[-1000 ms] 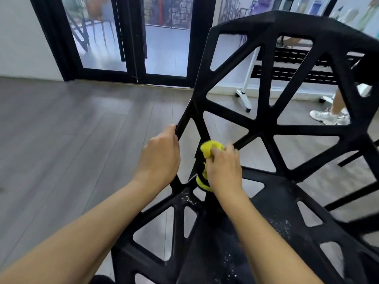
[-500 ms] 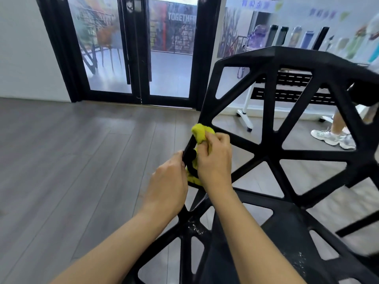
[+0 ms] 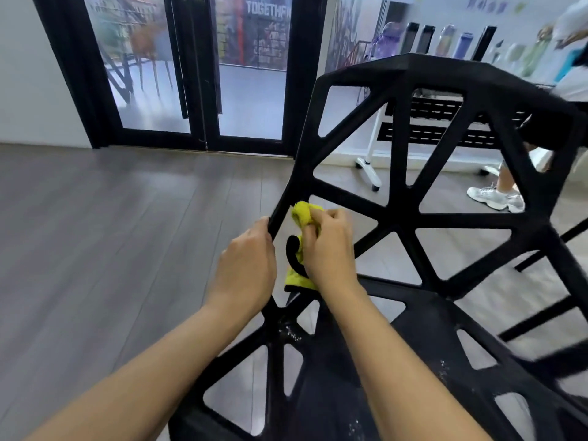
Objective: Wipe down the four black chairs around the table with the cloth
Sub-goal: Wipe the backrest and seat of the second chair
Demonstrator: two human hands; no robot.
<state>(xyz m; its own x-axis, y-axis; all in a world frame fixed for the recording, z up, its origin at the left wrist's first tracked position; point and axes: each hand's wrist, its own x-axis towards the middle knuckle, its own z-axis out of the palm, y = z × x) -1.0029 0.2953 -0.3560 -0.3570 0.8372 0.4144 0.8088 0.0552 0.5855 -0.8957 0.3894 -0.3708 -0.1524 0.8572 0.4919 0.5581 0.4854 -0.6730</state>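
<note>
Behind chair (image 3: 404, 198), glass doors (image 3: 203, 74), rack (image 3: 439, 122), perhaps bottles (image 3: 445, 39)

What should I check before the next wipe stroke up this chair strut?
1. Cloth gripped by right hand: ok.
2. Left hand steadying the chair edge: ok.
3. Cloth touching the strut: cannot tell, hand hides it.
4. Strut above clear of obstacles: ok.
5. White specks on the seat: not ok, still dirty.
6. Other chairs done: cannot tell, out of view.
</note>
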